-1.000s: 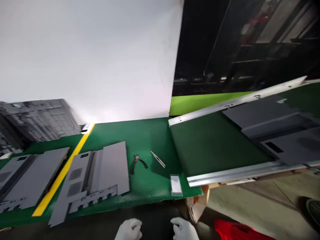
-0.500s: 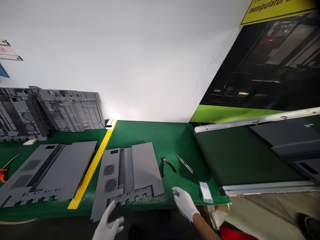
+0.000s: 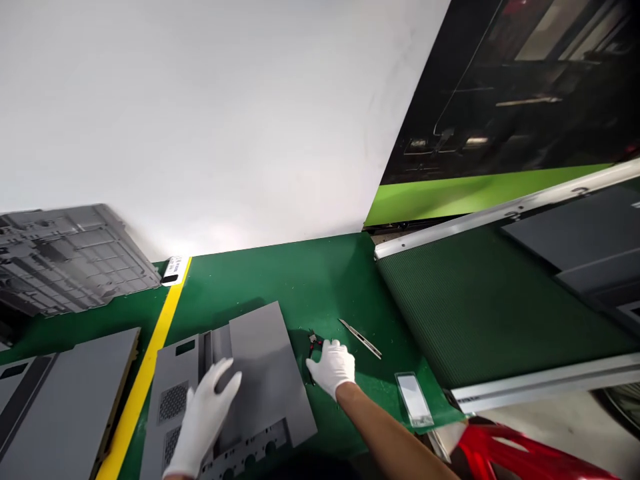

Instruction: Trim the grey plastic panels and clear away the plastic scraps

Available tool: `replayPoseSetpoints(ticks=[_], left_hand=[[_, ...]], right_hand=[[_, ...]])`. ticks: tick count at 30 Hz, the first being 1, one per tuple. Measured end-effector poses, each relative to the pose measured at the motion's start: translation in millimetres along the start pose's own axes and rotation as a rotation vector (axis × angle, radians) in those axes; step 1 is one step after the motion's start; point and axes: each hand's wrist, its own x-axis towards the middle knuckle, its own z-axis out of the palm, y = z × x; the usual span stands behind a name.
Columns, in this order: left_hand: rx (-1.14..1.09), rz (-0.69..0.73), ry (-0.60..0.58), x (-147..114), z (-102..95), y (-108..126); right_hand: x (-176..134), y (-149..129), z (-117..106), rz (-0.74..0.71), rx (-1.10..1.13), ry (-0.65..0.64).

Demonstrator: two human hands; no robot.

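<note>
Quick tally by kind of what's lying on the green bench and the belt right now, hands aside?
Flat grey panels: 3, one under the left hand at, one left of the yellow line, one on the belt
Ribbed grey panels against the wall: 1
Pliers: 1, under the right hand at
Tweezers: 1
Clear tags: 1
Total: 7

You have one view only, from the camera on your head, looking forward and down across the green bench (image 3: pixel 280 280) toward the white wall (image 3: pixel 200 107). It sits close over the near edge: your gloved hands enter from the bottom. The conveyor belt (image 3: pixel 480 307) runs off right. The horizon tilts.
</note>
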Motion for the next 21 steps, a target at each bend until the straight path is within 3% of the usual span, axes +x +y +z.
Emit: replayPoseSetpoints(ticks=[3, 6, 9, 12, 14, 16, 18, 21], left_hand=[[0.319, 0.109, 0.021, 65.6, 41.8, 48.5], [0.575, 0.141, -0.033, 128.0, 87.3, 82.3], [0.737, 0.051, -0.171, 172.2, 122.7, 96.7], [0.781, -0.035, -0.252, 194.4, 138.1, 102.2], [0.776, -0.062, -0.254, 199.0, 131.9, 107.8], [0.747, -0.059, -0.252, 197.7, 108.7, 117.1], [0.655, -0.022, -0.247, 193.3, 68.5, 129.4], [0.37, 0.082, -0.132, 185.8, -10.7, 149.1]], right_hand=[[3.7, -17.7, 7.6, 0.005, -0.182, 0.033], [10.8, -19.9, 8.3, 0.022, -0.234, -0.03], [17.0, -4.2, -0.2, 0.039, -0.196, -0.083], [12.7, 20.8, -13.0, 0.062, -0.154, -0.089], [3.3, 37.3, -19.6, 0.089, -0.161, -0.108], [-8.5, 51.4, -23.2, 0.123, -0.187, -0.131], [-19.1, 63.3, -25.7, 0.13, -0.207, -0.139], [-22.9, 78.8, -34.1, 0.106, -0.163, -0.078]])
